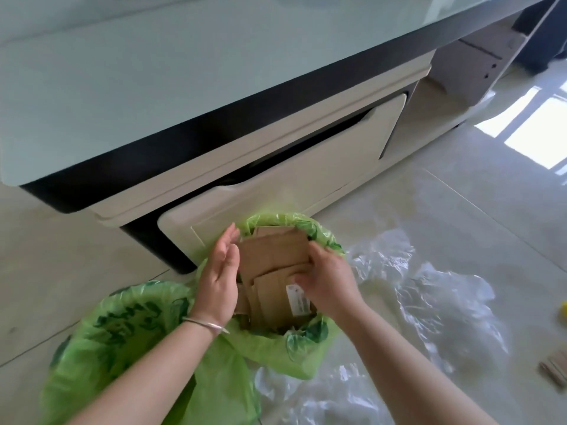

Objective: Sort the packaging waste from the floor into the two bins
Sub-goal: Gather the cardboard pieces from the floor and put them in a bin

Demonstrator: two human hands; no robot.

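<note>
Cardboard pieces, brown and flattened, stand packed on edge inside the farther of two bins lined with green bags. One piece bears a white label. Their tops rise to about the bin's rim, some slightly above it. They look light and stiff, with firm edges that should take a push or a pinch without collapsing; I judge the top edges or flat faces the best places to hold or press.

The left hand has straight fingers held together, its palm set against the left side of the stack. The right hand has curled fingers resting on the stack's right side by the label; whether it pinches a piece or only presses is unclear.

The nearer bin, just beside the first at lower left, shows only its green liner. Clear plastic film lies crumpled on the tiled floor to the right, soft, light and probably slippery, best gathered in a bunch. More cardboard scraps lie at the far right edge. Behind the bins stands a low cabinet with a pale glass top.
</note>
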